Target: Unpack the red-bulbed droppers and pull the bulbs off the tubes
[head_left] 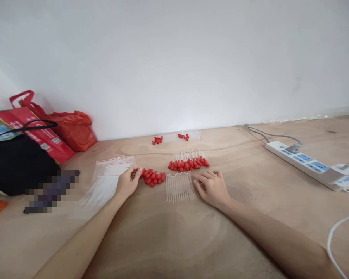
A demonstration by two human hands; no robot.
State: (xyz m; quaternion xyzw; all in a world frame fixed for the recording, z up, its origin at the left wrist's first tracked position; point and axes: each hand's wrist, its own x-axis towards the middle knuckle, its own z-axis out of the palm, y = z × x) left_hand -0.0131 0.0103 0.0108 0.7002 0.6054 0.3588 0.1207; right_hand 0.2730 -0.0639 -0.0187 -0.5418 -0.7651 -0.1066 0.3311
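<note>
My left hand [128, 182] is closed, its thumb and fingertips pinched at the left end of a pile of red rubber dropper bulbs [153, 177]; the bulb at the fingertips is partly hidden. Thin clear dropper tubes [178, 189] lie side by side just right of that pile. At their right end rests my right hand [211, 186], fingers stretched out low over the table, fingertips by the last tubes. Behind them is a row of assembled droppers [189, 162], clear stems pointing away and red bulbs toward me.
Flat clear zip bags [110, 174] lie beside my left forearm. Against the wall are filled clear bags [174, 137] with red bulbs. A white power strip [311, 164] with cables lies right. At left stand a black bag [20, 164] and a red plastic bag [75, 130].
</note>
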